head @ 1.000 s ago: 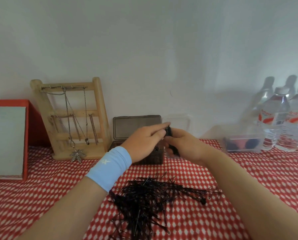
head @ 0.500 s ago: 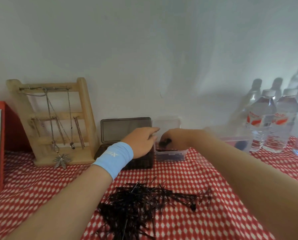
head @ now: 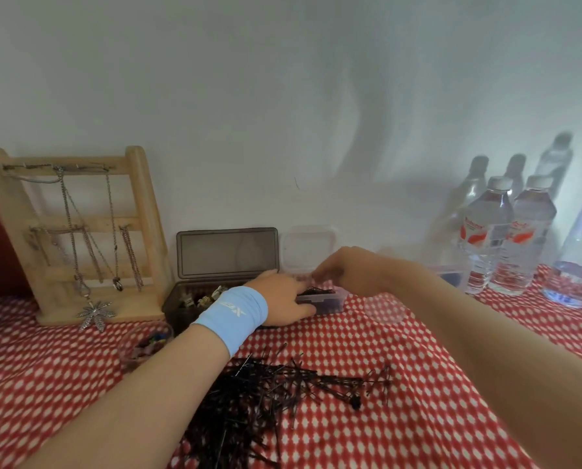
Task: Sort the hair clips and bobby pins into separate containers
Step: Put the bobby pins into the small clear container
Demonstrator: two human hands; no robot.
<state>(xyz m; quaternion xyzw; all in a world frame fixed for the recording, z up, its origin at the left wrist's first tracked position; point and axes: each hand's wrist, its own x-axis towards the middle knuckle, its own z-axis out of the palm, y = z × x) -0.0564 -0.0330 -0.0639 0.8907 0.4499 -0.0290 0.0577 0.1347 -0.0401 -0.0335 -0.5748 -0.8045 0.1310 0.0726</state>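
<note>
View: head cam only, so we go by that one.
Landmark: clear box point(head: 330, 301), lid up, at the back of the red check cloth point(head: 46, 367).
L hand point(head: 283, 299): on the clear box's left end, thumb along its front wall, fingers over the rim. We read that as gripping the box to steady it.
R hand point(head: 347, 270): just above the clear box and blurred. Fingers curl down, but we can't tell if they pinch a pin or have let go.
Pins in box: a dark layer shows inside the clear box, under both hands.
Bobby pin pile point(head: 255, 394): loose on the cloth in front of the clear box, apart from it. It's a big heap.
Dark box point(head: 181, 304): just left of the clear box, lid open, w/ pale hair clips point(head: 212, 297) inside, as far as we can see.
Done: some pins boxed, and clips seem to be in the dark box.
Left: most of the heap, so approx. early-to-mid task by our guess.
</note>
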